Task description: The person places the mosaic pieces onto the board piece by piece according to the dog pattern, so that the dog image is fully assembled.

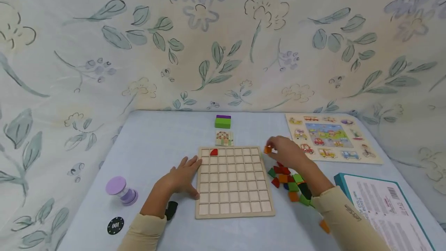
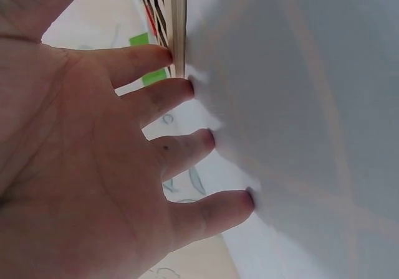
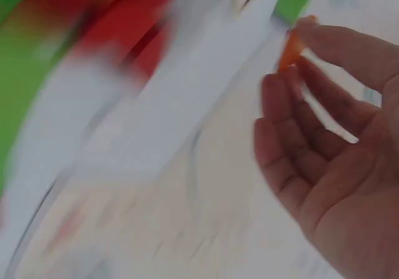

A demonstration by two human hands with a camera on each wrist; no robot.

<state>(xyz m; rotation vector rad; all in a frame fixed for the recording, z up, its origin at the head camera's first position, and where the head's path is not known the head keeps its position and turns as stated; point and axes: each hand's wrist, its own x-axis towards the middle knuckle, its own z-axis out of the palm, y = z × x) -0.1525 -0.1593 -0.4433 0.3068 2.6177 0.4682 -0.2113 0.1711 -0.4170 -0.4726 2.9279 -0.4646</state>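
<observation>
The orange piece [image 3: 289,52] sits pinched between thumb and fingers of the right grip [image 1: 286,152]; it looks light, stiff and smooth, best held by its edges. Left of that grip lies the grid board [image 1: 232,186], whose edge the left grip [image 1: 181,177] touches, fingers spread.

on the table [image 1: 156,138], the grid board [image 1: 234,186] lies between the left hand [image 1: 182,177] and the block heap [image 1: 293,187], a card [image 1: 224,138] behind it, a box [image 1: 383,208] farther right.
</observation>
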